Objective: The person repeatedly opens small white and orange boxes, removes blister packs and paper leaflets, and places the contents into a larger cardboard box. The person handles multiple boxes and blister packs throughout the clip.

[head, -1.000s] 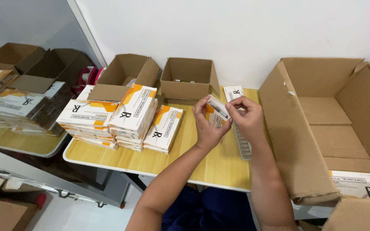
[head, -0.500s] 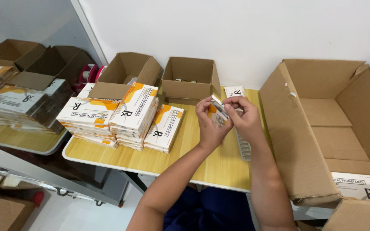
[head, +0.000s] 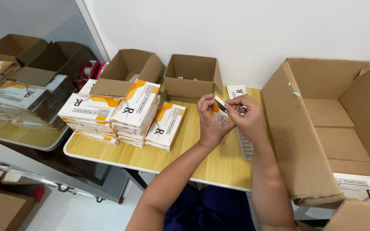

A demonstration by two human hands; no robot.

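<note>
Both hands pinch one small white-and-orange cardboard carton (head: 219, 112) above the yellow wooden table (head: 202, 149): left hand (head: 210, 122) wraps its lower body, right hand (head: 246, 115) has fingertips closed narrowly on its top end. Carton is tilted, end flap partly hidden. Left of the grip: stacked white-and-orange flat cartons (head: 125, 113). Behind it: small open brown cardboard box (head: 192, 76).

White-and-orange cartons (head: 135, 109), brown boxes (head: 192, 76), yellow table (head: 202, 149)
</note>
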